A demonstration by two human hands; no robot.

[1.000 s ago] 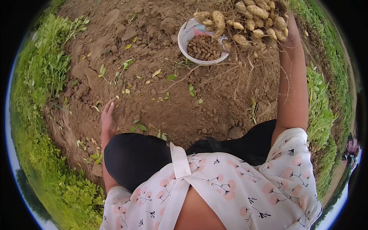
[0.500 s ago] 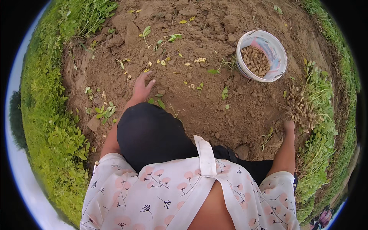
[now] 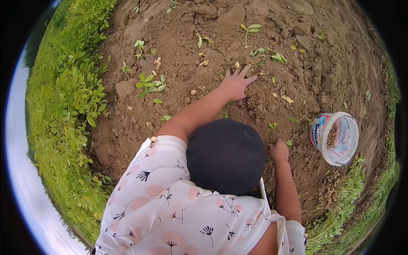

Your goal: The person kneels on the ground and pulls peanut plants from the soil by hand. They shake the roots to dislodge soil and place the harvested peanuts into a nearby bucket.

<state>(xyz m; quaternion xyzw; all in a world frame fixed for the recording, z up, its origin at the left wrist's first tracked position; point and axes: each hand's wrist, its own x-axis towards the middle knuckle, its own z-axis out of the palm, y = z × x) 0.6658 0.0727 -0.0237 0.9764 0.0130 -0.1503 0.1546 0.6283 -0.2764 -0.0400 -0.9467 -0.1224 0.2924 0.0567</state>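
My left hand [image 3: 238,83] is open, its fingers spread just above or on the brown soil [image 3: 293,102]. Beyond its fingertips lies a single peanut [image 3: 237,64]. My right hand [image 3: 278,151] is low at the soil to the right of my dark-clothed knee [image 3: 226,157], beside a small green leaf [image 3: 289,143]. Its fingers are curled, and whatever they hold, if anything, is hidden. Two more peanuts [image 3: 158,63] lie at the upper left, near leafy sprigs [image 3: 149,83].
A white bucket [image 3: 318,131] with peanuts [image 3: 332,136] inside stands at the right. Uprooted peanut plants [image 3: 348,191] with pods lie nearer me. Growing green plants [image 3: 66,127] line the left side. Clods and loose leaves dot the soil.
The view has shifted left, so the bucket appears lower and farther right. My left hand has moved forward with fingers spreading. My right hand has left the uprooted plants and moved inward.
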